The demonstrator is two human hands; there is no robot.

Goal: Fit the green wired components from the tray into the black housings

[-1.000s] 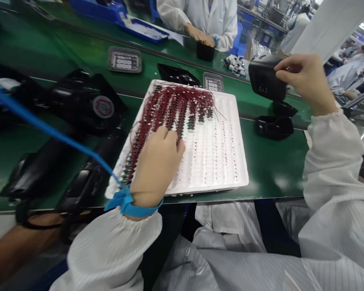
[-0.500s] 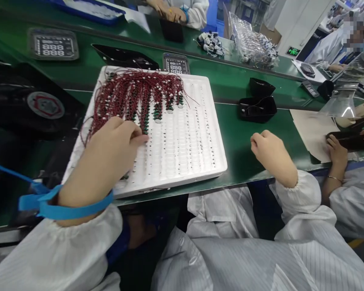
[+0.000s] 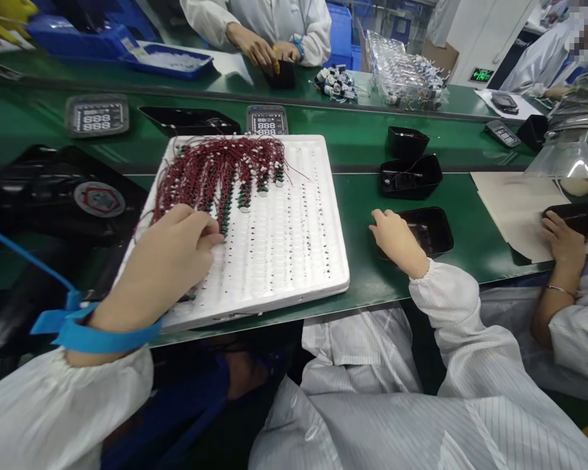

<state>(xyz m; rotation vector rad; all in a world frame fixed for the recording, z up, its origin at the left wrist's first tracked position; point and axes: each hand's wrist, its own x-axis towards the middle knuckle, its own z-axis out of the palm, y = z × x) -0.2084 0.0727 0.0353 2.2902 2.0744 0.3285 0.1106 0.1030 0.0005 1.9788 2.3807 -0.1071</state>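
A white foam tray holds rows of small round green-edged parts with dark red twisted wires heaped over its far left side. My left hand, with a blue wrist strap, lies over the tray. Its thumb and forefinger are pinched together at the near end of a row of parts; whatever they hold is hidden. To the right of the tray, my right hand is over the left side of a black plastic housing on the green bench. Its fingers are slightly apart and hold nothing I can see.
Two black housings stand behind my right hand. Display units and a long black shell lie behind the tray. Black parts crowd the left. Co-workers' hands work at the right and across the bench.
My right hand has moved left and its fingers have loosened. A black housing now shows beside it. My left hand stays pinched at the same row. The view has shifted slightly.
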